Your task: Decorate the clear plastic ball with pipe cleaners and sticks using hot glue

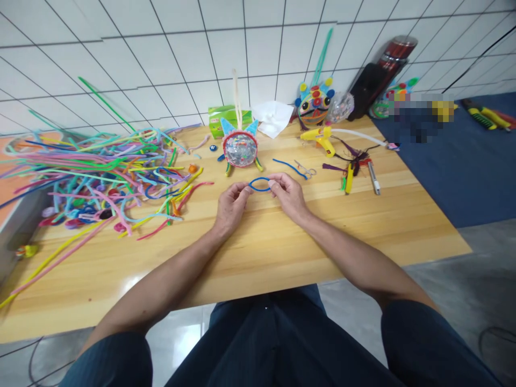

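Between my two hands, just above the wooden table (pixel 266 252), is a blue pipe cleaner (pixel 260 190) bent into an eye-shaped loop. My left hand (pixel 234 206) pinches its left end between thumb and finger. At the right end, my right hand (pixel 289 194) pinches it the same way. Beyond the loop stands a round clear ornament (pixel 240 149) with a red rim, light-blue pointed ears and a pale hanging strip. A loose blue pipe cleaner (pixel 289 167) and small scissors (pixel 305 169) lie behind my right hand.
A big heap of coloured pipe cleaners (pixel 100 166) covers the table's left side. To the right are a yellow glue gun (pixel 321 141), a dark tassel (pixel 355 159), a yellow cutter (pixel 349 178) and a white pen (pixel 374 177). A finished-looking face ornament (pixel 315 105) leans by the tiled wall.
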Available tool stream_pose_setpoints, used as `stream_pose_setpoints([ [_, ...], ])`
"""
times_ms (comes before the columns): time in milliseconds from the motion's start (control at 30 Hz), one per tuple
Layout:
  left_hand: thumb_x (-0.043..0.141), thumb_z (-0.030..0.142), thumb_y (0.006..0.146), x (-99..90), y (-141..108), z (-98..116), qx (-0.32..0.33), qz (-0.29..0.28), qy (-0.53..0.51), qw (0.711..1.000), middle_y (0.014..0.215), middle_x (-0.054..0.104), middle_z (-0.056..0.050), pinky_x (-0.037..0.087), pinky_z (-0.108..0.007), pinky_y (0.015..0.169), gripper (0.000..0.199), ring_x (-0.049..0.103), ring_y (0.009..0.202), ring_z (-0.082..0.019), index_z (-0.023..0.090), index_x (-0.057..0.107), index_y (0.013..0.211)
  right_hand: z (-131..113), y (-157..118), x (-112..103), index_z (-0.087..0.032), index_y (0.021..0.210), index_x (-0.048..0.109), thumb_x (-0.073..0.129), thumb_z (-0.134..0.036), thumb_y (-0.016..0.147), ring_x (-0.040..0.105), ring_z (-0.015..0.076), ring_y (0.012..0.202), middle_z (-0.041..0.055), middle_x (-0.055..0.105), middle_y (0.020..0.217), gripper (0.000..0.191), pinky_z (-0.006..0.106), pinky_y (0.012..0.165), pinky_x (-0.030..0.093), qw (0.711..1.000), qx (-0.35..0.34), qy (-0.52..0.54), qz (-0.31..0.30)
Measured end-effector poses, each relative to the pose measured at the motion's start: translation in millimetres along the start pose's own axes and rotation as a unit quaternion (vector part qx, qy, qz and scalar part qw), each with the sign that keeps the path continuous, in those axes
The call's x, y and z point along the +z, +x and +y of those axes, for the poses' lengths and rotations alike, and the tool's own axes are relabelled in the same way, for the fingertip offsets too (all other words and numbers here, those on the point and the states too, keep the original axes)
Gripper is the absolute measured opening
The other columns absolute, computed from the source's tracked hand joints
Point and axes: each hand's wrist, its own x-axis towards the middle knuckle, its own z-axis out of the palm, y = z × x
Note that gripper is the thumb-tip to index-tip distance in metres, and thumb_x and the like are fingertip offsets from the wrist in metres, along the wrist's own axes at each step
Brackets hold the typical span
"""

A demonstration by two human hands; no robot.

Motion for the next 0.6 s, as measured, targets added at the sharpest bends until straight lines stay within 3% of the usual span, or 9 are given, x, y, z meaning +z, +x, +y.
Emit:
stream_pose_setpoints([
  [67, 0.076, 0.046, 0.092, -0.8, -1.7, -0.3, 0.026, 0.001, 0.047, 0.999, 0.068, 0.065, 0.003, 0.036, -0.026, 0.055, 0.029, 0.045, 0.054, -0.011, 0.018, 0.082, 0.100, 1.3, 0.0, -1.2, -0.024, 0.117, 0.080, 0.072, -0.058, 0.099, 0.065, 0.0179, 0.071, -0.0028, 0.072, 0.078, 0.039, 0.033, 0.069, 0.054, 1.000, -0.003, -0.017, -0.007],
  [133, 0.074, 0.039, 0.093, -1.1, -3.5, -0.5, 0.050, -0.010, 0.090, 0.995, 0.066, 0.064, 0.004, 0.037, -0.027, 0.058, 0.025, 0.045, 0.055, -0.011, 0.018, 0.083, 0.101, 1.6, -0.5, -2.7, -0.024, 0.124, 0.079, 0.074, -0.055, 0.100, 0.070, 0.0203, 0.080, 0.0019, 0.080, 0.094, 0.040, 0.036, 0.077, 0.059, 0.998, -0.027, -0.062, -0.018],
  [233, 0.071, 0.033, 0.093, -1.1, -4.8, -1.6, 0.055, -0.031, 0.095, 0.994, 0.074, 0.072, 0.001, 0.042, -0.027, 0.062, 0.020, 0.050, 0.059, -0.012, 0.019, 0.083, 0.100, 1.3, -2.3, -4.0, -0.023, 0.138, 0.075, 0.084, -0.050, 0.094, 0.076, 0.0292, 0.112, 0.0132, 0.081, 0.134, 0.053, 0.047, 0.101, 0.065, 0.981, -0.118, -0.148, -0.047],
  [300, 0.071, 0.037, 0.094, -1.5, -4.2, -2.9, 0.041, -0.038, 0.066, 0.996, 0.078, 0.074, 0.000, 0.044, -0.028, 0.064, 0.023, 0.052, 0.062, -0.013, 0.018, 0.083, 0.100, 1.5, -3.8, -3.9, -0.022, 0.146, 0.071, 0.085, -0.045, 0.094, 0.074, 0.0338, 0.129, 0.0181, 0.075, 0.149, 0.059, 0.052, 0.113, 0.063, 0.964, -0.174, -0.190, -0.068],
  [467, 0.075, 0.048, 0.094, -2.7, -2.1, -5.2, 0.023, -0.045, 0.021, 0.998, 0.082, 0.077, -0.001, 0.048, -0.029, 0.068, 0.031, 0.058, 0.067, -0.015, 0.019, 0.082, 0.102, 3.5, -5.7, -2.7, -0.023, 0.150, 0.068, 0.081, -0.033, 0.097, 0.070, 0.0357, 0.144, 0.0182, 0.075, 0.152, 0.056, 0.057, 0.125, 0.058, 0.944, -0.195, -0.247, -0.100],
  [600, 0.078, 0.048, 0.091, -1.4, -2.9, -4.8, 0.028, -0.064, 0.001, 0.998, 0.091, 0.083, -0.003, 0.052, -0.030, 0.071, 0.031, 0.064, 0.070, -0.015, 0.019, 0.083, 0.101, 3.5, -6.2, -2.3, -0.023, 0.143, 0.073, 0.084, -0.029, 0.095, 0.074, 0.0354, 0.135, 0.0155, 0.081, 0.140, 0.050, 0.056, 0.120, 0.060, 0.942, -0.165, -0.267, -0.120],
])
